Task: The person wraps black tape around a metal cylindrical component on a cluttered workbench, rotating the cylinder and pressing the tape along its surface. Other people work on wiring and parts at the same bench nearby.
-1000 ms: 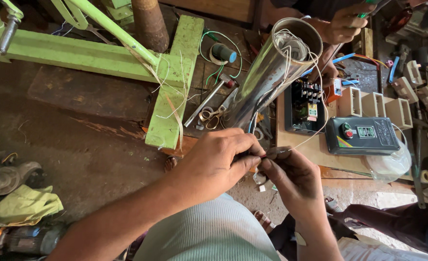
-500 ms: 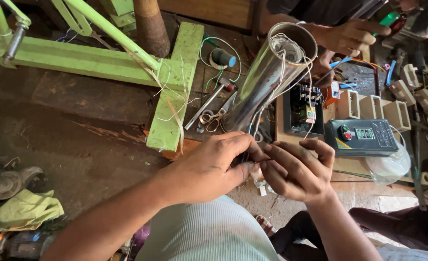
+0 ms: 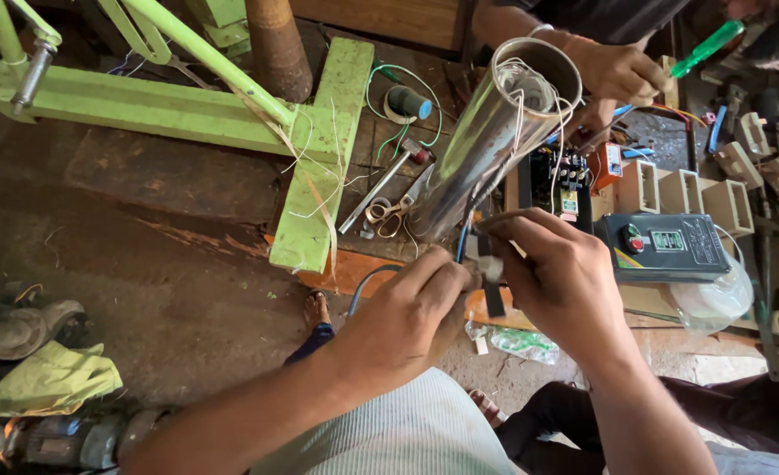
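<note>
A shiny steel cylinder (image 3: 495, 132) with thin white wires in its open top leans across the bench. Dark and blue wires (image 3: 465, 236) come out of its lower end. My left hand (image 3: 407, 321) pinches these wires just below the cylinder. My right hand (image 3: 558, 283) sits close beside it, fingers closed on a black strip (image 3: 492, 283) that looks like tape, right at the wires. The two hands almost touch.
Another person's hands (image 3: 614, 75) work by the cylinder's top, next to a green-handled screwdriver (image 3: 704, 49). A green metal frame (image 3: 314, 176), scissors (image 3: 387, 211), an open switch box (image 3: 555, 180), a dark control box (image 3: 662, 248) and a yellow-green rag (image 3: 55, 380) lie around.
My hands have risen towards the cylinder's lower end. My right hand has turned over and now holds the black strip against the wires.
</note>
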A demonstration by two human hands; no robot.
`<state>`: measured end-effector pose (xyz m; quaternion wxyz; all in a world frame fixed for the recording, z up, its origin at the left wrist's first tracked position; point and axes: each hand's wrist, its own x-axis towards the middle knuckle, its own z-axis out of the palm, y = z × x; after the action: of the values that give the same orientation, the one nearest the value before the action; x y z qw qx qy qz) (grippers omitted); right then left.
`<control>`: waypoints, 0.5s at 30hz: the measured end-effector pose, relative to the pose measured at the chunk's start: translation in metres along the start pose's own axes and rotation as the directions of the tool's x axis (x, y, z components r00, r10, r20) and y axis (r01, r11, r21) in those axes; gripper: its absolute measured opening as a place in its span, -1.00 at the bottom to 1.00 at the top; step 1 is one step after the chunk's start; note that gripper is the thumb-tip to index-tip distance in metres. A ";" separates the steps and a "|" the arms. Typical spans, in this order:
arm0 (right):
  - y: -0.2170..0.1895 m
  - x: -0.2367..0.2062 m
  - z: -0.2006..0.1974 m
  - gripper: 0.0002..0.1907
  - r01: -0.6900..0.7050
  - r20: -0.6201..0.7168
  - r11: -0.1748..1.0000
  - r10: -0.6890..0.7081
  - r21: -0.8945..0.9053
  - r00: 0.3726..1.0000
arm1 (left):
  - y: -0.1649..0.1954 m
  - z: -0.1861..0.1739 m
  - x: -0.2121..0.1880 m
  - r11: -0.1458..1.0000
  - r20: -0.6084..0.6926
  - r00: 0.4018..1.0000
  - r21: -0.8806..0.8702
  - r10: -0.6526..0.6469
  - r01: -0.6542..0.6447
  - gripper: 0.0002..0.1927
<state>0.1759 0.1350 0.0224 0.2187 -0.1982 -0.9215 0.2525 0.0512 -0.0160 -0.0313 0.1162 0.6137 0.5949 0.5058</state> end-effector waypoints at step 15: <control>0.001 0.001 0.002 -0.84 -0.259 0.063 0.959 0.253 0.113 0.965 | -0.009 0.009 -0.001 0.990 -0.068 0.997 0.135 0.036 -0.026 -0.74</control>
<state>0.1742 0.1360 0.0206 0.1734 -0.2961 -0.8763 0.3383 0.0529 -0.0103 -0.0423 0.0455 0.6111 0.6218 0.4877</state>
